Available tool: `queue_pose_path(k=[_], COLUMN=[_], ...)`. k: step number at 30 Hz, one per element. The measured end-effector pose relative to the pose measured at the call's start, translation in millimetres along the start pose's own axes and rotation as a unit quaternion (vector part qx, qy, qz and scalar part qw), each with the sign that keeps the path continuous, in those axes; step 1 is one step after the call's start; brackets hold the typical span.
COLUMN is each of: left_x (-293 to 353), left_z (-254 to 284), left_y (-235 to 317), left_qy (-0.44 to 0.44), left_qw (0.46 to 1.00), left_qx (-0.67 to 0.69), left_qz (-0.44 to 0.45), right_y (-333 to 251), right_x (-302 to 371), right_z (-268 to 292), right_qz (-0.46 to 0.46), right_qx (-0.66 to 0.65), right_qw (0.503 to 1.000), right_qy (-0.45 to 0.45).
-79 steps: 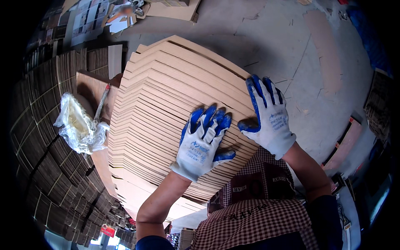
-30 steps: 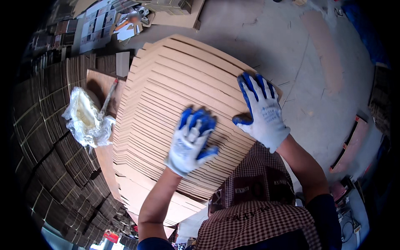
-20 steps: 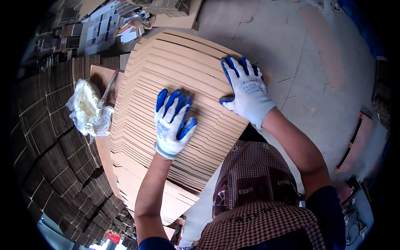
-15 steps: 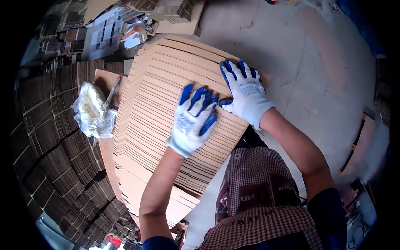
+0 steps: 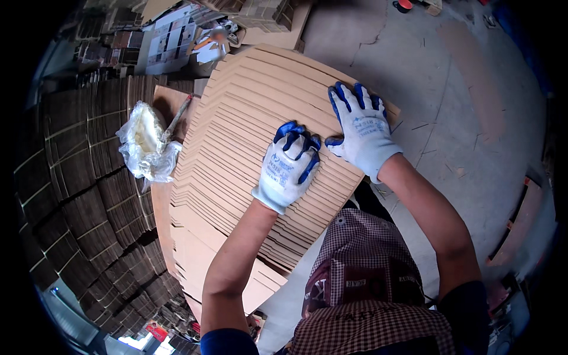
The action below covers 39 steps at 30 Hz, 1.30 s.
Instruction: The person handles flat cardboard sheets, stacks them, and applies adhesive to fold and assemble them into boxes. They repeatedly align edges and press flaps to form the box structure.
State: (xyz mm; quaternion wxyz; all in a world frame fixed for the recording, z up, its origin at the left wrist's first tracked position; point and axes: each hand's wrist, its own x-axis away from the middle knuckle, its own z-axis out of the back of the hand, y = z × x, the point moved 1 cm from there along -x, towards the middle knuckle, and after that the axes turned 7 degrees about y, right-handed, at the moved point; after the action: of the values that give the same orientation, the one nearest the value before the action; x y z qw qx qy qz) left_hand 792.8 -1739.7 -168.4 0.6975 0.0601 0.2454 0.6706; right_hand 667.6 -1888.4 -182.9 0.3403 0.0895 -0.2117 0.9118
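A fanned stack of brown cardboard sheets lies in front of me, its edges overlapping in steps. Both my hands wear white gloves with blue fingers. My left hand rests on the middle of the stack, fingers bent against the sheet edges and somewhat apart. My right hand lies at the stack's right edge with its fingers spread, the thumb pointing toward my left hand. Neither hand is wrapped round anything.
Left of the stack, a board carries a plastic-lined container of pale paste and a brush. Tall bundles of tied cardboard fill the left side. Concrete floor lies to the right, with small scraps on it.
The fingers of my left hand have bent more, where they were stretched out before. My right hand keeps its place at the stack's edge. The whole view has shifted slightly.
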Motion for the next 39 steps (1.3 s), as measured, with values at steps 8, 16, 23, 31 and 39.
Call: queue_pose_path(k=[8, 16, 23, 31, 39], left_x=[2, -3, 20, 26, -8], left_z=[3, 10, 51, 68, 78], left_y=[5, -1, -96, -175, -122], left_qy=[0.009, -0.031, 0.123, 0.066, 0.020], left_qw=[1.000, 0.999, 0.976, 0.966, 0.994], left_qx=[-0.022, 0.017, -0.071, -0.005, -0.053], left_qz=[-0.001, 0.013, 0.165, 0.252, 0.090], right_y=[-2, -2, -1, -4, -2], right_x=[2, 4, 7, 4, 6], right_z=[6, 1, 6, 6, 2], right_qz=[-0.003, -0.007, -0.026, -0.042, -0.032], right_qx=[-0.010, -0.032, -0.021, -0.032, -0.066], right_qw=[1.000, 0.999, 0.999, 0.999, 0.997], right_qy=[-0.013, 0.017, -0.005, -0.009, 0.022])
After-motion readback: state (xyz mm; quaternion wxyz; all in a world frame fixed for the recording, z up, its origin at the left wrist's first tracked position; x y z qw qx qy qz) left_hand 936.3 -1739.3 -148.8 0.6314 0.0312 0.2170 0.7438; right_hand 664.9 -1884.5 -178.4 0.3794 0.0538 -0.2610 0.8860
